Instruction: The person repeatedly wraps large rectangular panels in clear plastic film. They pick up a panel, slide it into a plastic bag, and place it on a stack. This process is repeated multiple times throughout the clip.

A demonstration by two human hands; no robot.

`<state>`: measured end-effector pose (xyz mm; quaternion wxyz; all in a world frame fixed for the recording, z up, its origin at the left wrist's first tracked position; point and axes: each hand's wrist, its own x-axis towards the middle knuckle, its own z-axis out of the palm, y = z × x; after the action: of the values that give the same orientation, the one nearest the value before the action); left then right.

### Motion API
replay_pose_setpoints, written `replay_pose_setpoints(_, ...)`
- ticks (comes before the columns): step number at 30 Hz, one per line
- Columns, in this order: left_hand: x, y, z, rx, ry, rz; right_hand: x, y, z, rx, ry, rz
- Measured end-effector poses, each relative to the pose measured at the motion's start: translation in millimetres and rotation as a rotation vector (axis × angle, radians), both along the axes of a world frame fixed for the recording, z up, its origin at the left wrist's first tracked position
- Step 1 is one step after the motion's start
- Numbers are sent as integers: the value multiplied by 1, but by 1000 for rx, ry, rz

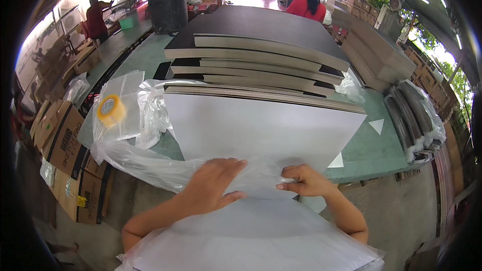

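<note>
the left hand (pixel 213 183) lies flat, fingers spread wide, pressing a clear bag (pixel 150 163) down on the near edge of a big white board (pixel 256 128). the right hand (pixel 301 180) sits just right of it on the same edge, fingers curled narrow and pinching a fold of the film. the board rests on a green surface (pixel 371 150), its near end hanging over the edge toward the person; a second white sheet (pixel 251 241), also under film, lies nearest the person, below the hands.

the step looks like getting the bag's mouth around the board's edge. to do it well, i'd keep the left palm as an anchor so the board can't slide, and let the right pinch lift only one layer of film, clear of the corner so it won't snag or tear.

left of the board lie more loose plastic and a yellow tape roll (pixel 111 109). beyond the board sits a stack of dark panels (pixel 261 55). cardboard boxes (pixel 65 143) stand far left of it. other people work at the far end.
</note>
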<state>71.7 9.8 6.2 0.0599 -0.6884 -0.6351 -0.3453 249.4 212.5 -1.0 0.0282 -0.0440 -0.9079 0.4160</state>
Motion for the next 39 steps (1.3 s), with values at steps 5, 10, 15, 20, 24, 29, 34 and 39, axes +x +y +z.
replay_pose_setpoints(5,-15,9,-46,-274,-494,89,19,17,-14,205,-222,26)
replay_pose_setpoints(10,-21,26,-18,-170,-998,-38,14,8,-20,-140,113,-53)
replay_pose_setpoints(15,-13,30,4,55,-990,173,-8,-21,-20,-129,-186,-29)
replay_pose_setpoints(20,-46,22,32,261,-875,269,4,-10,-18,-47,-327,279)
replay_pose_setpoints(24,-32,28,19,198,-690,294,-6,-20,-12,-292,255,171)
replay_pose_setpoints(29,-36,24,27,136,-670,295,-11,-36,7,-335,-87,-89)
replay_pose_setpoints(34,-30,6,60,237,-348,225,0,-19,4,-635,-142,-192)
replay_pose_setpoints(39,-2,-12,60,-420,-563,-216,-11,-29,12,-760,-39,-40)
